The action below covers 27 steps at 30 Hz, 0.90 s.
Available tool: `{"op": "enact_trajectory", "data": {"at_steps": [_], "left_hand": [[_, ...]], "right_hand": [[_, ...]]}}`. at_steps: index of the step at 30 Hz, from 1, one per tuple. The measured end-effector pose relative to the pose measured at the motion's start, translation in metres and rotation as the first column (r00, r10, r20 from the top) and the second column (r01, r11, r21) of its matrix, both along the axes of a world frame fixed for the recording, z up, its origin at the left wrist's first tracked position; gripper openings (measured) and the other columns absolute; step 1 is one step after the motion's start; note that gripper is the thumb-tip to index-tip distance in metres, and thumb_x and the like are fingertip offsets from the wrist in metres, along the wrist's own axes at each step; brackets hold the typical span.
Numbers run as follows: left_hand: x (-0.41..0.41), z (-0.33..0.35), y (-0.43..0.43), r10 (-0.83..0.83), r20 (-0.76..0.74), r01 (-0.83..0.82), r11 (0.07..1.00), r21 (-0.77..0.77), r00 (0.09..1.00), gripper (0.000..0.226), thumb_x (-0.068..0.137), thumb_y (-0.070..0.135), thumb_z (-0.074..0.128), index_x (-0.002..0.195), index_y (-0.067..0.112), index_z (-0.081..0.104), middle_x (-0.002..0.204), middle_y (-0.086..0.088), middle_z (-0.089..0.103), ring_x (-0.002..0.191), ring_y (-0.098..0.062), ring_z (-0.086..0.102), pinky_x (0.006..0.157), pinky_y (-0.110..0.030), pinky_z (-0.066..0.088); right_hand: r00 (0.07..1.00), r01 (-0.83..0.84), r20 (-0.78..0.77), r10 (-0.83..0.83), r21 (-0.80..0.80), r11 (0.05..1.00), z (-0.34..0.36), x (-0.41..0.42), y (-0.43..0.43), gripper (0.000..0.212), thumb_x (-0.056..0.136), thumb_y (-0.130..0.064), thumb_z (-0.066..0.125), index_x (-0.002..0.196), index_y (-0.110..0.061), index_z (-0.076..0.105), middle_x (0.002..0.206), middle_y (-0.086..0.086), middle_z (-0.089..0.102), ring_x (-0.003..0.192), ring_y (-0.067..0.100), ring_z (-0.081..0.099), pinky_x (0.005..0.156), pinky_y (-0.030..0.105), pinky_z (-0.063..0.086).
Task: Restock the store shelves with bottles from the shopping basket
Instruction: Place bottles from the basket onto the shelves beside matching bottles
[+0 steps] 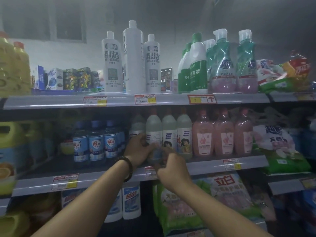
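A pale grey-green bottle [153, 132] with a white label stands at the front of the middle shelf [205, 165], leftmost in a row of like bottles [183, 134]. My left hand [138, 151], a bead bracelet on its wrist, grips the bottle's left side with curled fingers. My right hand [172, 168] holds the bottle's lower right part near its base. The bottle's bottom is hidden behind both hands. The shopping basket is out of view.
Blue-labelled bottles [95, 142] stand left of my hands and pink bottles [224, 134] to the right. The top shelf [136, 100] carries tall white bottles [133, 57] and green ones [198, 65]. Detergent bags [280, 147] fill the right side; yellow jugs [12, 142] sit at the left.
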State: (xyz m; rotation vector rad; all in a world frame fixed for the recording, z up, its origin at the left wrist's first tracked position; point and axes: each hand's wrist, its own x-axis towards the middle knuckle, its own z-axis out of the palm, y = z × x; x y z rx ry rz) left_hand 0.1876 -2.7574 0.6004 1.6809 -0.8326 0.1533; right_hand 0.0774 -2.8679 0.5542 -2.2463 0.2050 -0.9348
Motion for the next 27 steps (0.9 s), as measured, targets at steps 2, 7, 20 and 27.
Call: {"op": "enact_trajectory", "data": {"at_steps": [2, 7, 20, 27], "left_hand": [[-0.008, 0.002, 0.006, 0.029, 0.025, -0.03, 0.999, 0.029, 0.999, 0.026, 0.094, 0.016, 0.079, 0.102, 0.038, 0.068, 0.097, 0.016, 0.077, 0.091, -0.004, 0.075, 0.081, -0.025, 0.063], [-0.037, -0.005, 0.037, 0.081, 0.066, -0.085, 0.995, 0.055, 0.995, 0.027, 0.094, 0.014, 0.076, 0.098, 0.037, 0.062, 0.097, 0.012, 0.071, 0.093, -0.01, 0.072, 0.074, -0.024, 0.059], [-0.074, -0.204, 0.177, 0.026, -0.223, 0.077, 0.895, 0.44, 0.975, 0.017, 0.099, 0.031, 0.068, 0.087, 0.039, 0.075, 0.098, 0.003, 0.081, 0.092, -0.021, 0.08, 0.078, -0.041, 0.063], [-0.034, -0.376, 0.205, 0.286, -0.336, -0.055, 0.828, 0.558, 0.898, 0.019, 0.097, 0.021, 0.071, 0.111, 0.034, 0.066, 0.122, -0.008, 0.076, 0.112, -0.028, 0.073, 0.1, -0.045, 0.059]], "right_hand": [[1.0, -0.005, 0.018, 0.005, 0.023, 1.0, -0.004, -0.003, 0.001, 0.061, 0.084, -0.007, 0.07, 0.143, -0.021, 0.062, 0.126, -0.002, 0.072, 0.113, 0.016, 0.071, 0.094, 0.034, 0.064], [0.999, -0.013, 0.047, 0.01, 0.064, 0.998, -0.025, -0.015, 0.008, 0.023, 0.096, -0.018, 0.072, 0.117, -0.021, 0.065, 0.106, -0.005, 0.07, 0.099, 0.014, 0.069, 0.085, 0.029, 0.06], [0.911, -0.252, -0.292, 0.292, 0.168, 0.953, -0.223, -0.015, 0.075, 0.013, 0.082, -0.034, 0.069, 0.079, -0.021, 0.069, 0.074, -0.007, 0.074, 0.07, 0.004, 0.068, 0.069, 0.027, 0.052], [0.831, -0.125, -0.481, 0.279, 0.328, 0.937, -0.357, 0.015, 0.106, 0.017, 0.083, -0.014, 0.086, 0.094, -0.021, 0.075, 0.088, -0.008, 0.076, 0.087, 0.01, 0.074, 0.084, 0.032, 0.059]]}}
